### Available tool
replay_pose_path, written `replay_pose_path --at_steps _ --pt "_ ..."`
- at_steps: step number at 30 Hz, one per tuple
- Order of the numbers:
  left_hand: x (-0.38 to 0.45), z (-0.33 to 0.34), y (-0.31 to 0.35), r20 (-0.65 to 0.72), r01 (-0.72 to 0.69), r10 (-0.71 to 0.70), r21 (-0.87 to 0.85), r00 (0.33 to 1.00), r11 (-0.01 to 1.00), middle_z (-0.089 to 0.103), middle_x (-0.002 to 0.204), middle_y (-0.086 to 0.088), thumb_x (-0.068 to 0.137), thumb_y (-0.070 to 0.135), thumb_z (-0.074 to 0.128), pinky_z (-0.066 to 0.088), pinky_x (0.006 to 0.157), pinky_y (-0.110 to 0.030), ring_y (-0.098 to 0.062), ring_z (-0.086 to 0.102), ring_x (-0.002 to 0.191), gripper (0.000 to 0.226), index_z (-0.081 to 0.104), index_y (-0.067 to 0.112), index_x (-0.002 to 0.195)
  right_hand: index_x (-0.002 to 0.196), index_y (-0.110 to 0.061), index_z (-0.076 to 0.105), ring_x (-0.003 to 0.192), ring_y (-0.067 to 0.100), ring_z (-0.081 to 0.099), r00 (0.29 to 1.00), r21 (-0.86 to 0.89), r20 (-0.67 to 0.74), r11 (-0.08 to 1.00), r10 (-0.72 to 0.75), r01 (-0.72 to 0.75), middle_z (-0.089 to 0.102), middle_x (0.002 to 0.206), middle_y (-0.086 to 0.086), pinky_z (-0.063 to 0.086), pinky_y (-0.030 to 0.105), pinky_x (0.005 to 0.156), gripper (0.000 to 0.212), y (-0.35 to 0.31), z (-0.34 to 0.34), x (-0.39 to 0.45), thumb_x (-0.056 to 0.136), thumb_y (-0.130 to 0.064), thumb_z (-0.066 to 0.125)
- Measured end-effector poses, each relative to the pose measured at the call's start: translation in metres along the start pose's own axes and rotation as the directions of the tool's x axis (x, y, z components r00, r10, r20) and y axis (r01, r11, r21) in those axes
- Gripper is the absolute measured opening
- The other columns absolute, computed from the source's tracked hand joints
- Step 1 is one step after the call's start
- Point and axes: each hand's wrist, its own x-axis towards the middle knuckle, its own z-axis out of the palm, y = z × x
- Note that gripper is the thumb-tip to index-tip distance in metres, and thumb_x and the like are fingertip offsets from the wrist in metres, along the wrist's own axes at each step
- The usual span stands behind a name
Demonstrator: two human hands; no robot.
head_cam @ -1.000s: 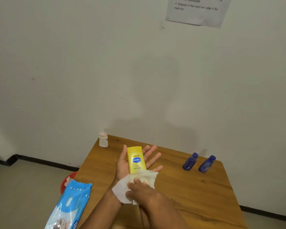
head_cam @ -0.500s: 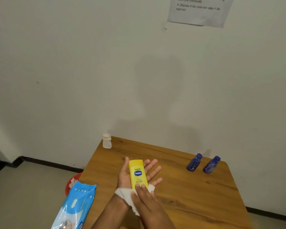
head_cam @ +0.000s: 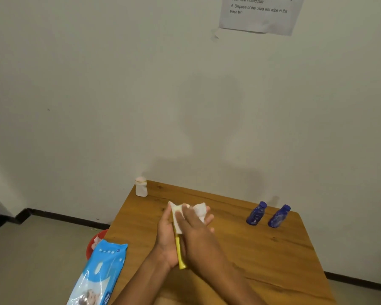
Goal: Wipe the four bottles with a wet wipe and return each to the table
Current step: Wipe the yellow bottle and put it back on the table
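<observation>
A yellow bottle [head_cam: 180,252] lies in the palm of my left hand [head_cam: 166,234] above the wooden table [head_cam: 262,256]; only its lower edge shows. My right hand [head_cam: 195,225] presses a white wet wipe [head_cam: 199,211] flat over the bottle's upper part, covering its label. Two small blue bottles [head_cam: 256,213] [head_cam: 279,216] stand side by side at the table's far right. A small white bottle [head_cam: 141,187] stands at the far left corner.
A blue pack of wet wipes [head_cam: 99,276] lies on the table's near left corner. A red bin [head_cam: 96,238] with crumpled wipes in it sits on the floor left of the table. A printed sheet [head_cam: 260,12] hangs on the wall.
My right hand has slid the wipe up along the yellow bottle from its lower end to its top, hiding the label. Both hands have tilted so the bottle shows edge-on.
</observation>
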Motion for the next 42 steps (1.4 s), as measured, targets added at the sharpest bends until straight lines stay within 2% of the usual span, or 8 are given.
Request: replay_pose_path --at_steps 3,8,14,20,26,33,39,42 --pt "0.002 -0.014 0.017 -0.071 -0.082 0.080 -0.032 0.994 0.996 0.057 0.139 -0.023 0.087 0.068 0.049 0.029 0.117 -0.054 -0.039 0.054 0.130 0.082 0.059 -0.002 0.128 0.155 -0.017 0.019 0.150 0.012 0.010 0.993 0.147 0.069 0.985 -0.099 0.088 0.010 0.161 -0.010 0.005 0.020 0.120 0.058 0.001 0.020 -0.031 0.101 -0.007 0.035" --pt "0.004 -0.024 0.029 -0.137 -0.141 0.140 0.005 0.981 0.990 0.063 0.131 -0.023 0.087 0.070 0.044 0.045 0.102 -0.055 -0.039 0.064 0.118 0.080 0.060 0.001 0.123 0.114 -0.029 0.070 0.097 -0.010 0.061 0.995 0.311 -0.042 0.945 -0.088 0.097 0.068 0.112 -0.022 0.044 0.006 0.078 0.039 0.019 -0.011 -0.038 0.085 -0.009 0.055" --pt "0.001 -0.003 0.001 -0.078 -0.048 0.059 0.128 0.995 0.991 0.071 0.102 -0.017 0.088 0.064 0.048 0.054 0.083 -0.044 -0.032 0.069 0.091 0.065 0.075 0.007 0.104 0.103 -0.020 0.074 0.077 -0.005 0.068 0.988 0.407 -0.119 0.912 0.102 -0.045 0.069 0.101 -0.017 0.055 0.013 0.062 0.035 0.029 -0.054 0.011 0.089 0.002 0.052" --pt "0.012 0.020 -0.004 -0.080 -0.037 0.043 0.084 0.996 0.996 0.060 0.134 -0.025 0.089 0.064 0.048 0.032 0.116 -0.054 -0.040 0.056 0.126 0.076 0.059 -0.002 0.127 0.134 -0.028 0.056 0.126 0.001 0.047 0.996 0.276 -0.079 0.961 0.028 -0.005 0.053 0.136 -0.014 0.039 0.022 0.109 0.045 0.025 -0.003 -0.018 0.093 -0.012 0.049" --pt "0.018 0.005 0.019 -0.132 -0.182 0.213 0.214 0.968 0.960 0.068 0.119 -0.025 0.089 0.072 0.040 0.045 0.103 -0.055 -0.041 0.064 0.115 0.079 0.065 0.000 0.111 0.078 -0.024 0.076 0.075 0.001 0.066 0.992 0.394 0.012 0.911 0.129 -0.123 0.072 0.079 -0.017 0.056 0.025 0.066 0.028 0.055 -0.023 -0.039 0.079 -0.005 0.055" --pt "0.002 0.010 -0.006 0.264 -0.300 0.220 0.942 0.939 0.152 0.074 0.090 -0.005 0.081 0.036 0.079 0.056 0.077 -0.034 -0.020 0.070 0.085 0.023 0.072 0.017 0.092 0.088 -0.026 0.075 0.085 0.005 0.066 0.898 0.615 -0.304 0.785 0.319 -0.071 0.071 0.090 -0.014 0.059 0.025 0.065 0.032 0.064 -0.071 -0.008 0.087 0.001 0.058" --pt "0.008 0.006 -0.010 0.179 -0.234 0.289 0.957 0.940 0.169 0.061 0.124 0.000 0.096 0.009 0.061 0.046 0.084 -0.006 -0.014 0.058 0.121 0.034 0.050 0.019 0.127 0.144 -0.023 0.046 0.146 0.004 0.025 0.973 0.107 -0.110 0.971 -0.202 0.213 0.037 0.154 -0.008 0.020 0.029 0.121 0.064 0.059 -0.009 -0.025 0.084 0.000 0.046" --pt "0.005 0.013 -0.007 0.220 -0.264 0.323 0.959 0.921 0.100 0.072 0.091 0.006 0.087 -0.004 0.064 0.054 0.073 -0.019 -0.005 0.068 0.091 0.030 0.065 0.022 0.102 0.151 -0.021 0.033 0.148 0.006 0.017 0.966 0.061 -0.194 0.981 -0.168 0.183 0.028 0.158 -0.006 0.027 0.033 0.119 0.074 0.080 0.001 -0.023 0.084 0.007 0.045"
